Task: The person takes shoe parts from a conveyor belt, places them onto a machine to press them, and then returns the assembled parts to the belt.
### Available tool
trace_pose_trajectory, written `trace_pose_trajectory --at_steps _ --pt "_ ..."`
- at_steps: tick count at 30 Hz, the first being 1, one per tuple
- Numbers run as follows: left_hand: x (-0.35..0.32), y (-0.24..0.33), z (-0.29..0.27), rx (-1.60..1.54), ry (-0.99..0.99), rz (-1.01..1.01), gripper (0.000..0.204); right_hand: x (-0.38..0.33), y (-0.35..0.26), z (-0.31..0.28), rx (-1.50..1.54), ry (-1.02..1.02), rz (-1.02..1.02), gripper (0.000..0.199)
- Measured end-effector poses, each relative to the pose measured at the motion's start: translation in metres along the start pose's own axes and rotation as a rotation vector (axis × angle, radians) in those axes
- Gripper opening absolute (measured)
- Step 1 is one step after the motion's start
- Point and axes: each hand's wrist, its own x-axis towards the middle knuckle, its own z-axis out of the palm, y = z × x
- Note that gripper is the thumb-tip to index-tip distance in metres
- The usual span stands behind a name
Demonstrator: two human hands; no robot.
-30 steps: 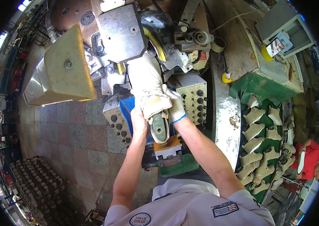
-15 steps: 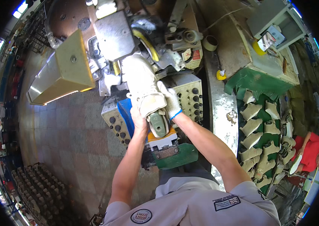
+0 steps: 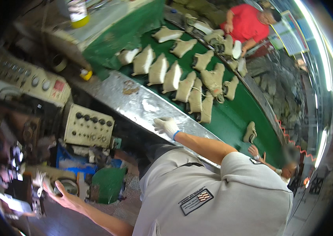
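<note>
My right hand (image 3: 167,127), in a white knitted glove with a blue cuff, is over the bare metal ledge (image 3: 145,103) beside a green conveyor belt (image 3: 229,128). Its fingers are loosely apart, with nothing in them. Beige shoe uppers (image 3: 184,87) lie on the belt beyond it, several in a row, some with pale undersides turned up. At the lower left, my left hand (image 3: 66,198) reaches to the machine (image 3: 23,165), thumb spread from the fingers. Pale, lace-like strands (image 3: 39,184) show at its fingertips, blurred; I cannot make out what they belong to.
A cream control box (image 3: 89,125) with black knobs stands left of the ledge. Green cloth (image 3: 123,37) hangs from a bench. Across the belt a person in a red shirt (image 3: 249,24) handles shoes. Another person's hand (image 3: 254,151) is near a lone shoe (image 3: 250,132).
My view has swung right, toward the belt. My right hand has let go of the beige shoe at the machine and moved over the ledge. My left hand stays by the machine, its fingers now spread.
</note>
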Motion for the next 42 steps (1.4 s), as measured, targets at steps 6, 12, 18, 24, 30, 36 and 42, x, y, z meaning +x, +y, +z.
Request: trace_pose_trajectory --at_steps 6,12,18,24,30,36,42 --pt "0.034 -0.071 0.014 0.287 0.072 0.068 0.071 0.023 0.095 -0.243 -0.178 0.636 0.187 0.049" --pt "0.057 -0.125 0.016 0.453 0.115 0.021 0.061 0.087 0.109 -0.422 -0.445 0.919 0.246 0.08" --pt "0.01 -0.065 0.035 0.553 0.112 0.002 0.062 0.126 -0.03 -0.425 -0.75 1.089 -0.211 0.086" --pt "0.001 -0.051 0.059 0.576 0.081 -0.035 0.063 0.165 -0.052 -0.501 -1.042 0.519 0.132 0.116" --pt "0.019 -0.055 0.053 0.528 0.066 -0.08 0.064 0.195 -0.073 -0.475 -1.236 0.468 0.267 0.085" --pt "0.049 -0.08 0.003 0.448 0.077 -0.095 0.065 0.224 -0.08 -0.464 -1.241 0.55 0.287 0.1" --pt "0.059 -0.075 -0.015 0.272 0.002 0.091 0.069 0.19 -0.113 -0.489 -1.408 0.321 0.203 0.058"
